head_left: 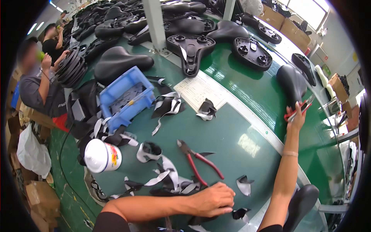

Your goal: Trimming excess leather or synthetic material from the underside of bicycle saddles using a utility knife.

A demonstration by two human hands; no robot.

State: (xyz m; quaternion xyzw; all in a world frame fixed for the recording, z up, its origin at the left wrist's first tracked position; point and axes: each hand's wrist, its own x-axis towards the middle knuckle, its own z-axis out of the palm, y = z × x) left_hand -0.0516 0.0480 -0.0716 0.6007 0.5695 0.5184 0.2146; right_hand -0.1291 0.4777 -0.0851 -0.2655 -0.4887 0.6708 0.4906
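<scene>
My left hand rests palm down on the green table among black and white trimmed scraps, fingers curled, holding nothing that I can see. Red-handled pliers lie just beyond it, untouched. My right hand is stretched far out to the right and grips a red-handled tool, next to a black bicycle saddle.
A blue plastic bin, a white cup and a paper sheet lie on the table. Several black saddles and saddle bases crowd the far side. Another saddle sits by my right elbow. People stand at the left.
</scene>
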